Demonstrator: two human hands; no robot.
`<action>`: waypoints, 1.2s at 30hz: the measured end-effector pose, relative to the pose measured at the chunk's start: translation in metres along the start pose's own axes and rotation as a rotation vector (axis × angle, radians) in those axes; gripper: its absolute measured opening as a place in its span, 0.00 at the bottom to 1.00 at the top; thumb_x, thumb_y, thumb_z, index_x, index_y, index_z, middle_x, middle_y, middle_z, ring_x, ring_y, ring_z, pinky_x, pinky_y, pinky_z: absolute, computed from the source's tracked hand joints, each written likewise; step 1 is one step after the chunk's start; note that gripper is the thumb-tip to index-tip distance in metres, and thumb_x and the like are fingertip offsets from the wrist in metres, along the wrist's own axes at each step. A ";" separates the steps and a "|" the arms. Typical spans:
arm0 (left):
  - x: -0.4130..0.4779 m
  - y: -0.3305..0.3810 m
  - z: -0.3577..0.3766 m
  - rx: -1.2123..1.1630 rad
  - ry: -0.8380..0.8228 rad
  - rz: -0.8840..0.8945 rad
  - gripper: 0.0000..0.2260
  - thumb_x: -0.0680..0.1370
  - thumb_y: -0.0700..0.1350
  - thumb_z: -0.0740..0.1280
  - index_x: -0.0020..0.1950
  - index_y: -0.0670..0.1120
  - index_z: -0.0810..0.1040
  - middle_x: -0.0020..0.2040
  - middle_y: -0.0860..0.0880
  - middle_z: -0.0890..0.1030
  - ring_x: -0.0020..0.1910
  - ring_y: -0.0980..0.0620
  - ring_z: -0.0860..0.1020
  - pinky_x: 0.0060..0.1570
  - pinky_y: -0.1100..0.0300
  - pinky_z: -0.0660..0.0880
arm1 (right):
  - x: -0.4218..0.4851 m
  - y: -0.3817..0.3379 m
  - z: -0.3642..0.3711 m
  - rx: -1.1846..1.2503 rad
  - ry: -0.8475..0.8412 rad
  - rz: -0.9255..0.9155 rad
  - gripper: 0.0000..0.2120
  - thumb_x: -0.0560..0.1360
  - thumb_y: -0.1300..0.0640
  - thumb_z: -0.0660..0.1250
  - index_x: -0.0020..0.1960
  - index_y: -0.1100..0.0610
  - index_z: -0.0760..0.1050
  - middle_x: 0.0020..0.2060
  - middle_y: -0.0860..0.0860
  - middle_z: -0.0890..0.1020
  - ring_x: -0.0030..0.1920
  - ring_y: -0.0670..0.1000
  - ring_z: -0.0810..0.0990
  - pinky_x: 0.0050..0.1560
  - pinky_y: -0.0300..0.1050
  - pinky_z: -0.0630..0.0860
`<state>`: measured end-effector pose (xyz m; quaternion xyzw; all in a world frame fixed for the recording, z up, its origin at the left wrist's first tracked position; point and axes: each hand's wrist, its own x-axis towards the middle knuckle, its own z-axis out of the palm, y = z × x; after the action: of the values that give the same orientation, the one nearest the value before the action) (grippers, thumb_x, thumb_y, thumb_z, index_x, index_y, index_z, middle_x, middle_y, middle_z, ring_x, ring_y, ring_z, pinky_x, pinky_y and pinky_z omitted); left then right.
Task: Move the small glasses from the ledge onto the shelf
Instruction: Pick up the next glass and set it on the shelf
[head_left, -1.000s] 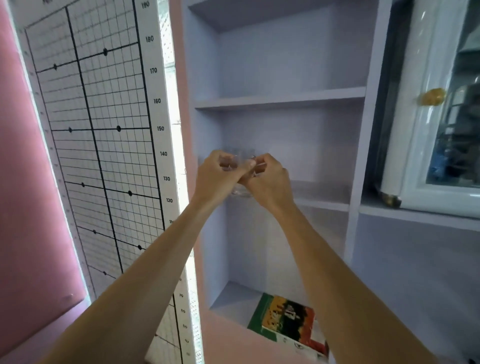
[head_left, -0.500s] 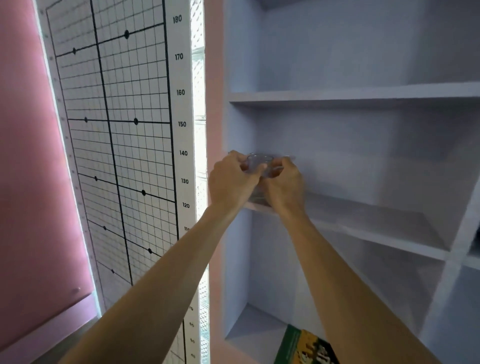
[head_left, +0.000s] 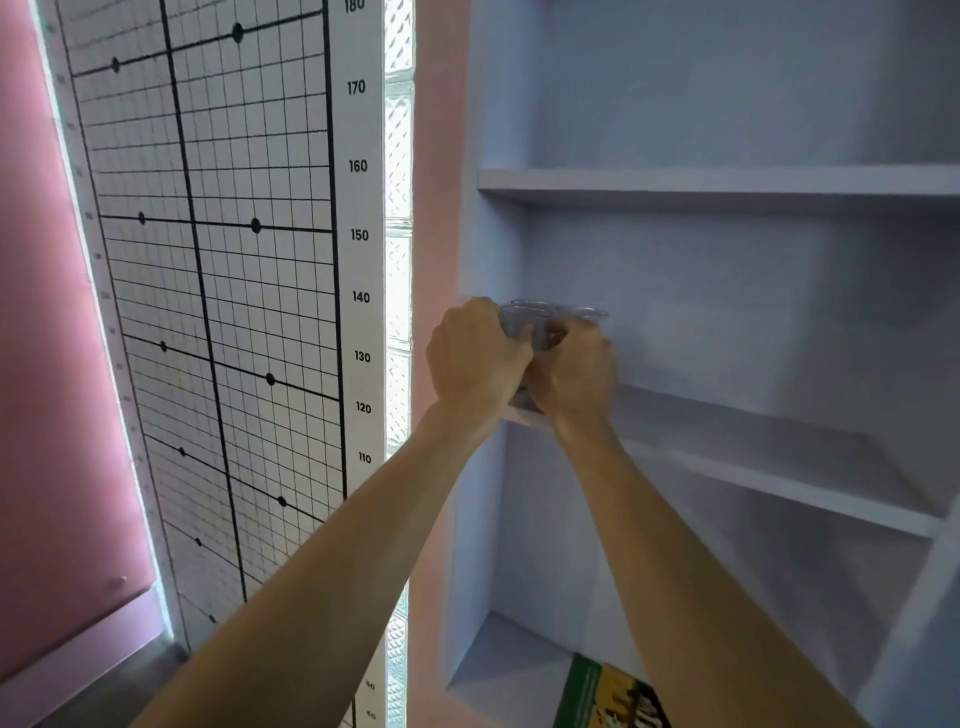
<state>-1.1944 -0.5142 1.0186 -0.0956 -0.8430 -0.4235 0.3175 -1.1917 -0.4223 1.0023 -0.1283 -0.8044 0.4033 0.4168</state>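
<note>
- Left hand (head_left: 475, 358): raised at the left front corner of the shelf (head_left: 769, 457), fingers curled around the left side of a cluster of small glasses (head_left: 530, 318); the back of the hand faces the camera.
- Right hand (head_left: 574, 374): pressed against the left hand, fingers wrapped around the right side of the same cluster, thumb side turned toward the left hand.
- Small glasses: clear, upright, held tightly together between both hands; three rims show above the fingers, near the left wall of the shelf unit. Their bases sit low at the shelf's front edge, though the hands hide whether they touch it.
- Shelf: pale lilac board, the middle level of a built-in unit, with another board (head_left: 717, 182) above it.
- Lower compartment: a book (head_left: 605, 696) with a green and yellow cover lies on its floor, partly hidden by the right forearm.
- Measuring chart (head_left: 218, 260): gridded panel with a numbered height scale, standing left of the unit.
- Glass-block strip (head_left: 399, 208): bright vertical band between chart and unit.
</note>
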 end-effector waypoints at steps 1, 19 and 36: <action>0.000 -0.001 0.000 0.007 0.005 0.007 0.11 0.78 0.52 0.69 0.51 0.45 0.84 0.47 0.47 0.85 0.45 0.43 0.80 0.44 0.53 0.74 | 0.000 -0.001 0.001 0.001 -0.003 0.002 0.14 0.74 0.45 0.71 0.52 0.54 0.85 0.48 0.53 0.89 0.50 0.59 0.86 0.43 0.44 0.74; 0.005 -0.003 -0.008 0.164 0.050 0.072 0.10 0.78 0.48 0.68 0.54 0.43 0.83 0.51 0.41 0.85 0.52 0.37 0.83 0.50 0.48 0.79 | -0.008 -0.007 0.004 0.049 -0.005 -0.036 0.21 0.73 0.43 0.74 0.59 0.56 0.83 0.54 0.55 0.88 0.56 0.59 0.85 0.55 0.51 0.80; -0.048 0.023 0.005 -0.425 -0.140 0.223 0.19 0.72 0.64 0.68 0.50 0.51 0.86 0.45 0.57 0.86 0.50 0.55 0.85 0.56 0.53 0.81 | -0.058 0.019 -0.074 -0.059 0.229 -0.003 0.14 0.73 0.43 0.73 0.48 0.54 0.85 0.43 0.47 0.88 0.46 0.47 0.86 0.46 0.43 0.79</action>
<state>-1.1496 -0.4911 1.0016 -0.2819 -0.7392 -0.5458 0.2759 -1.1011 -0.4015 0.9789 -0.1846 -0.7632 0.3615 0.5027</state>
